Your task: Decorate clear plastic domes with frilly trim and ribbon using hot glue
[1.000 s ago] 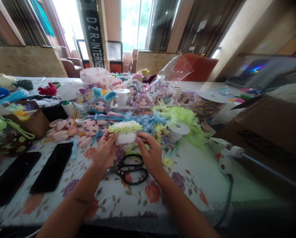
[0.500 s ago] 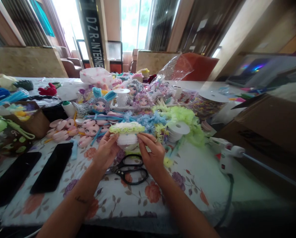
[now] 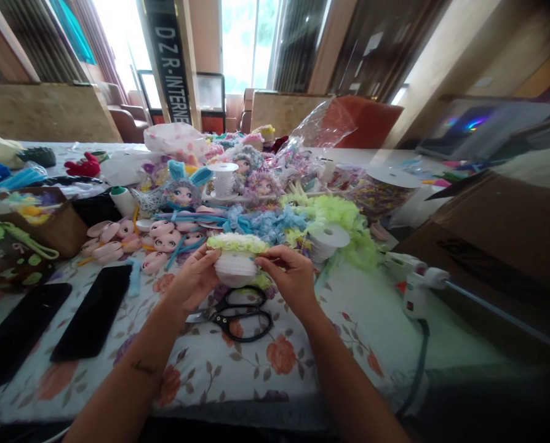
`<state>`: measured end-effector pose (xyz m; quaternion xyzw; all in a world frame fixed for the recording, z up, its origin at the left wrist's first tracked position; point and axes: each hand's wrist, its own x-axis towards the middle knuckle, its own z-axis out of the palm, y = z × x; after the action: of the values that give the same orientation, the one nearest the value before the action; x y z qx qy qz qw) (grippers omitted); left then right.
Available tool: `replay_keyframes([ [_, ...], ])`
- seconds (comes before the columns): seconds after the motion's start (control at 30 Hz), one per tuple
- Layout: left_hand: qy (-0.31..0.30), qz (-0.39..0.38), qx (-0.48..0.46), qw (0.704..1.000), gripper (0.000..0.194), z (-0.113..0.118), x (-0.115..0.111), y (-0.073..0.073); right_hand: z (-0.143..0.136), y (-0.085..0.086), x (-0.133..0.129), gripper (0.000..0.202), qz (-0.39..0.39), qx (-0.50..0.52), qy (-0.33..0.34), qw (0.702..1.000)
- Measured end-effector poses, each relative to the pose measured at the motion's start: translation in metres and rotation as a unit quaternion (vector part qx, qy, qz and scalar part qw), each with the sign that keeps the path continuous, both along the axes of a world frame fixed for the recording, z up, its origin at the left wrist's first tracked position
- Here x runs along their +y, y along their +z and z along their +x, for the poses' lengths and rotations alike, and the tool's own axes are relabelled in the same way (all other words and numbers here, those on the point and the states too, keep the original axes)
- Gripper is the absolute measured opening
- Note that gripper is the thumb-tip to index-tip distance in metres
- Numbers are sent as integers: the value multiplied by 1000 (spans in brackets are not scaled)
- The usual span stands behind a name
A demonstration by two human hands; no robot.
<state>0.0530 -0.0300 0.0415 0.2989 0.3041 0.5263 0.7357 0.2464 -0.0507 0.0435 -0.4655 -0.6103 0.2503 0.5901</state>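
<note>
A small white rounded piece with a ribbed surface (image 3: pixel 234 269) is held up between my hands. A frilly trim of yellow-green and white (image 3: pixel 238 243) runs round its top. My left hand (image 3: pixel 197 277) grips its left side, thumb in front. At its right edge the fingers of my right hand (image 3: pixel 291 271) are pinched together by the trim; whatever lies between the fingertips is too small to make out. Just below, black-handled scissors (image 3: pixel 245 325) lie on the flowered tablecloth (image 3: pixel 210 375), blades pointing left.
Two black phones (image 3: pixel 93 311) lie at left. Behind them are doll faces (image 3: pixel 164 240), a ribbon spool (image 3: pixel 328 240) and green tulle (image 3: pixel 344 215). A glue gun (image 3: pixel 416 286) with a cord stands at right, beside a cardboard box (image 3: pixel 501 246).
The white piece has tilted, showing more of its rounded underside. My right hand has shifted slightly right and turned, its fingers still at the trim's edge. The view has moved a little.
</note>
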Motion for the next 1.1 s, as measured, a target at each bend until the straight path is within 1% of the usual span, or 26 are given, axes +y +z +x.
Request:
replay_keyframes([
  [0.2,-9,-1,7,1000,25,1,0,-2,2,1,-1,12,-14,-12,7,1000],
  [0.47,-7,-1,19,1000,26,1,1,-4,3,2,0,8,21,-27,24,999],
  [0.63,1,-10,12,1000,29,1,0,-2,3,1,0,8,26,-22,26,999],
  [0.8,-1,-14,23,1000,30,2,-1,1,3,2,-2,9,22,-32,21,999],
  [1.1,-6,1,17,1000,30,1,-1,-1,4,0,0,9,25,-4,37,999],
])
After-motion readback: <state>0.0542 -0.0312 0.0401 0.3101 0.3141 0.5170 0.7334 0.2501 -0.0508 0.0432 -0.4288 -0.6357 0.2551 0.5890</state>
